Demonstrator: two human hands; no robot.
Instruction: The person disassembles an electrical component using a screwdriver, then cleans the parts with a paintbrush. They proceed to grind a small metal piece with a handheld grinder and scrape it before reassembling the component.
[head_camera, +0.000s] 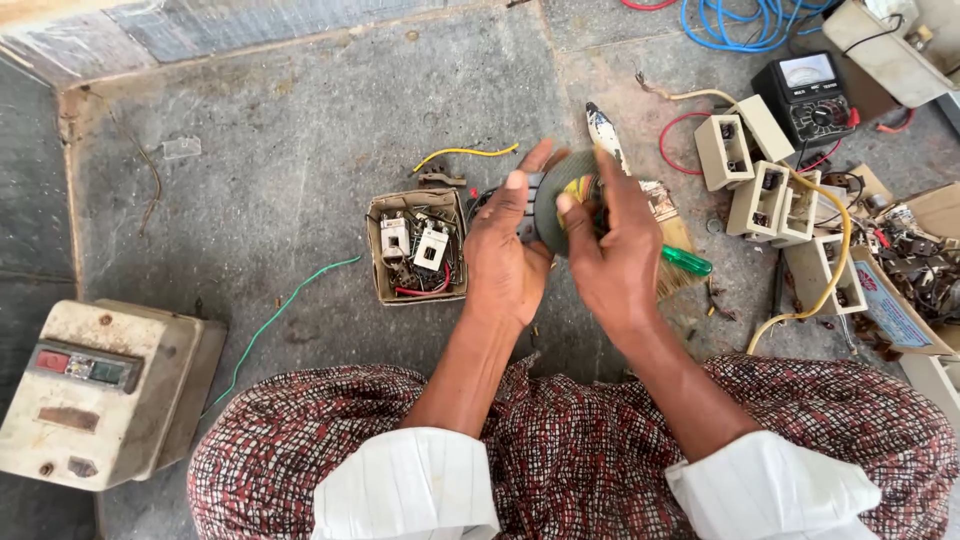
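Note:
My left hand and my right hand together hold a dark round disc-shaped part with a yellow and dark centre, raised above the stone floor. The left fingers grip its left rim; the right fingers wrap its right side and cover much of it. Just left of the hands sits a small open cardboard box with white switch parts and red wire inside. A green-handled screwdriver pokes out from behind my right hand.
A worn cream starter box with red and green buttons lies at lower left. A green wire and yellow wire lie on the floor. Cream switch housings, a black multimeter, blue cable and a parts box crowd the right.

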